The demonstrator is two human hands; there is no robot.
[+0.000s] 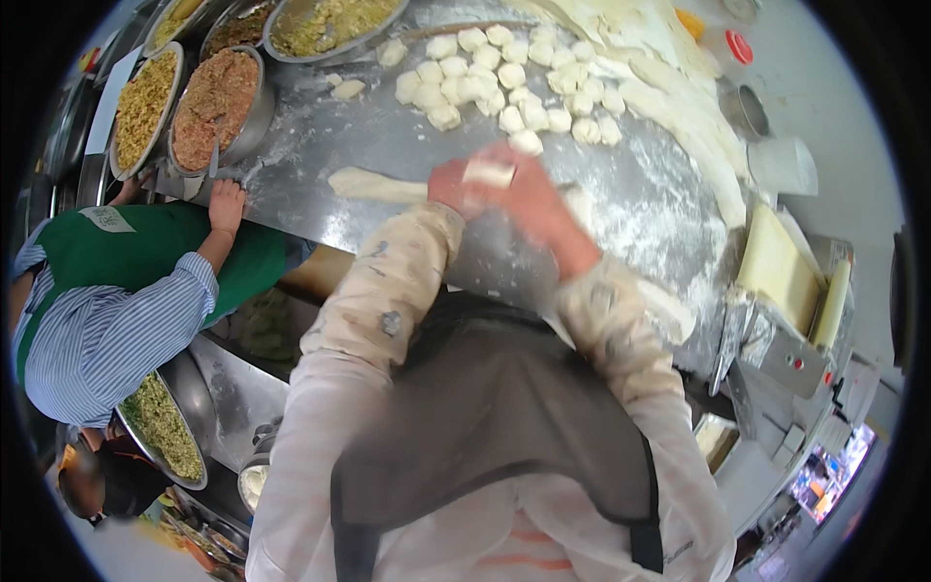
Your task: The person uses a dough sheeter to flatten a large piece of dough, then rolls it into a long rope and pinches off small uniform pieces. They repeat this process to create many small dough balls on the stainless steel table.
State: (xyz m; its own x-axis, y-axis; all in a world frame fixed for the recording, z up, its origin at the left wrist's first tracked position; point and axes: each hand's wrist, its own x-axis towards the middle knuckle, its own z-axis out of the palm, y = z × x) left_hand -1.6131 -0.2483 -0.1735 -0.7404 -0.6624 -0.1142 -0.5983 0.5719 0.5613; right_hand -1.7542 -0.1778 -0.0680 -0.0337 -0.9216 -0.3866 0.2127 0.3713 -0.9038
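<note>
A floured dough rope (pixel 378 185) runs through my left hand (pixel 449 188), which is closed around it above the steel table. Its thick free end sticks out to the left. At the other end, a pale stub of dough shows between my two hands. My right hand (pixel 534 204) is blurred, its fingers curled around that stub. Just beyond my hands lie many small dough pieces (pixel 454 89), dusted with flour, the nearest almost touching my right fingers. Another length of dough (pixel 578 206) lies partly hidden behind my right hand.
Steel bowls of filling, one of minced meat (pixel 217 109), stand at the upper left. A co-worker in a green apron (pixel 160 247) rests a hand on the table edge. A large dough sheet (pixel 684 124) and a dough roller machine (pixel 785 276) are on the right.
</note>
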